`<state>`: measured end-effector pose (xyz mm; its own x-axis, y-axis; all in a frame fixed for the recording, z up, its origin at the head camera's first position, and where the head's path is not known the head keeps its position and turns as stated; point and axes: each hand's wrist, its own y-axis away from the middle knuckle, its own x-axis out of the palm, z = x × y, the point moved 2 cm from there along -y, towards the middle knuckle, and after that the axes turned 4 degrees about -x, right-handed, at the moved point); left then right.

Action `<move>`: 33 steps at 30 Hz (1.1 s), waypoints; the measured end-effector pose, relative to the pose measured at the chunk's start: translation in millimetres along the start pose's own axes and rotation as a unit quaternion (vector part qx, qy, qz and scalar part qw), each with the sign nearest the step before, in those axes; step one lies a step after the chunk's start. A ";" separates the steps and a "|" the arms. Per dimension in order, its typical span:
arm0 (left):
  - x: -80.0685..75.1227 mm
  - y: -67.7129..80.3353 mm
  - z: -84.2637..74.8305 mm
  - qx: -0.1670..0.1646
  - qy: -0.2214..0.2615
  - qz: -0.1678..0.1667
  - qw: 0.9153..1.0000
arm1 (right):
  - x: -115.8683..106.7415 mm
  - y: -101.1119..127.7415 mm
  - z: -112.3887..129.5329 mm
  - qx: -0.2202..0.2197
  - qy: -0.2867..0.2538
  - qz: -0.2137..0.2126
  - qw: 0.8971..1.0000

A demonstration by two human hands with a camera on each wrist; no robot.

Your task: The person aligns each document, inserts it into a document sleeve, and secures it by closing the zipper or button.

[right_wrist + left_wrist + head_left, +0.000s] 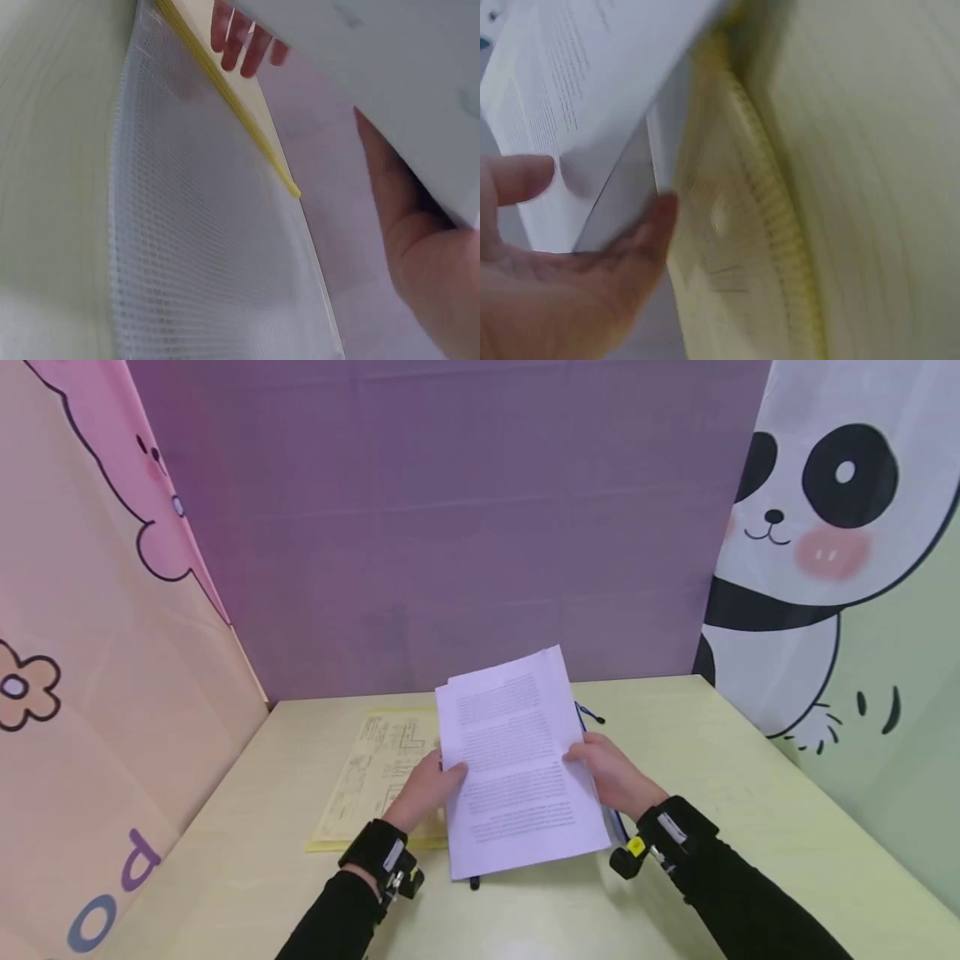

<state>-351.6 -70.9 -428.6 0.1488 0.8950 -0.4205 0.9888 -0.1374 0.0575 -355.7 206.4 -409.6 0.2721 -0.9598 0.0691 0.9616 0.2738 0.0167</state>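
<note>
Both hands hold a few printed white sheets (513,768) in front of the body, tilted over the table. My left hand (427,789) pinches their left edge, thumb on the printed face and fingers behind, as the left wrist view also shows. At the right edge my right hand (618,777) grips the sheets, its thumb on top. In the right wrist view the paper's underside (390,82) covers part of that hand, and fingertips of the left hand show beyond. A yellow-edged mesh pouch (337,845) with drawn sheets inside lies beside the left hand.
Under the sheets lies another mesh pouch (210,187), mostly hidden in the head view; a dark blue zipper end (592,714) sticks out at the right. The pale wooden table (750,827) meets a purple backdrop (465,527) behind, with cartoon-printed panels on either side.
</note>
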 end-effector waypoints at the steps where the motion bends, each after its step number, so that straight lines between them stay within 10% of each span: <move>1: -1.0 -0.7 -0.3 -0.002 0.034 0.013 0.999 | -0.1 0.8 1.4 -0.007 -0.010 0.007 1.000; 7: -0.5 -1.6 -12.9 -0.014 0.149 0.020 0.989 | 1.5 5.1 10.5 -0.030 -0.029 0.045 0.998; 17: 0.2 -0.1 -51.8 0.086 0.172 -0.093 0.977 | 1.6 12.8 36.4 -0.146 0.074 -0.011 0.986; 33: 12.4 -3.0 -33.9 0.083 0.176 -0.009 0.981 | -4.5 15.8 13.4 -0.143 0.160 -0.031 0.976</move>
<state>-352.5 -44.9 -403.3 0.1542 0.9848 -0.0795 0.9809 -0.1622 -0.1075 -342.2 215.8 -396.3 0.1659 -0.9566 -0.2397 0.9347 0.2300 -0.2710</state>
